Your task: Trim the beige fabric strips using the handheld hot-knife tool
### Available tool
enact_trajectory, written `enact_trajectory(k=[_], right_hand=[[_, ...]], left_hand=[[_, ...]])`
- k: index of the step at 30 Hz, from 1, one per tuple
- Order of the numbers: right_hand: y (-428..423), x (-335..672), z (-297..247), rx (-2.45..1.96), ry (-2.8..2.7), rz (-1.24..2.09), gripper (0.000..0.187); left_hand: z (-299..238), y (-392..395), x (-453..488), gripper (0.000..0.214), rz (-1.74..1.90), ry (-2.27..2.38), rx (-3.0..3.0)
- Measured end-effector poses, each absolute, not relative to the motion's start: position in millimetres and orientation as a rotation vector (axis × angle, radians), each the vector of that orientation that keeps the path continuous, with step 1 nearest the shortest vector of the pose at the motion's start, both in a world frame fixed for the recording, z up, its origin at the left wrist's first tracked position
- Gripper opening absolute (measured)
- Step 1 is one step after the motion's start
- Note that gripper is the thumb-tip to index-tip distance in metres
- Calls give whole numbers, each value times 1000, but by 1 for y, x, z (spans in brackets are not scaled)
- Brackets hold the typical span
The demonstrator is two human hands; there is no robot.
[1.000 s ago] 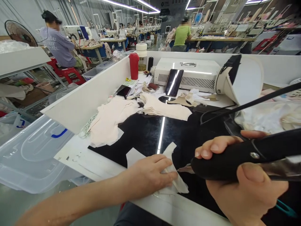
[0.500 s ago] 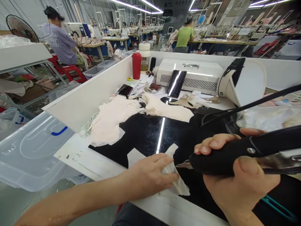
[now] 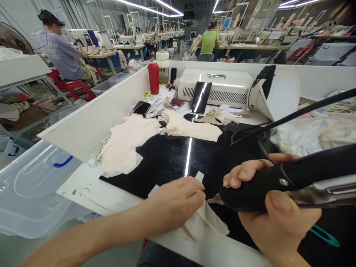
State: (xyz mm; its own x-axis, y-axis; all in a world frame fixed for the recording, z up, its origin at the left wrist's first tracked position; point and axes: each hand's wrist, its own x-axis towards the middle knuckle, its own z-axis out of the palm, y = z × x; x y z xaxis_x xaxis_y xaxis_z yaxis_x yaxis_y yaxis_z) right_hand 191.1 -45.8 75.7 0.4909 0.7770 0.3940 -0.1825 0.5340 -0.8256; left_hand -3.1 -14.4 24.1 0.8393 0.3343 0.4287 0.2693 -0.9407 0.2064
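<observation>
My left hand (image 3: 176,202) is closed on a cream fabric piece (image 3: 210,220) at the near edge of the black work surface (image 3: 169,155). Part of the cloth lies under my fingers, and a fold drapes toward the front edge. My right hand (image 3: 286,222) wraps around a black hand tool (image 3: 253,187) with a metal lever along its side. The tool's pale tip points left, close to the cloth; whether they touch I cannot tell. Farther back lie a stack of cream fabric pieces (image 3: 191,128) and a spread pile of pale pieces (image 3: 125,144).
A white vented box (image 3: 222,81), a phone (image 3: 201,97) and a red cup (image 3: 153,78) stand at the back. A black cable (image 3: 311,111) crosses the right side. A teal tool (image 3: 325,236) lies near my right wrist. Two people sit at sewing tables beyond.
The left fingers have drawn together on the fabric, which is lifted and folded differently. The view has shifted slightly. My right hand keeps its hold on the black tool.
</observation>
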Motion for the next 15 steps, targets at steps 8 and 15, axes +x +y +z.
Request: enact_trajectory(k=[8,15], right_hand=[[-48,196,72,-778,-932,688,50],[-44,192,69,-738,-939,682,44]], left_hand=[[11,47,-2,31,534,167,2733],[16,47,-21,27,606,186,2637]])
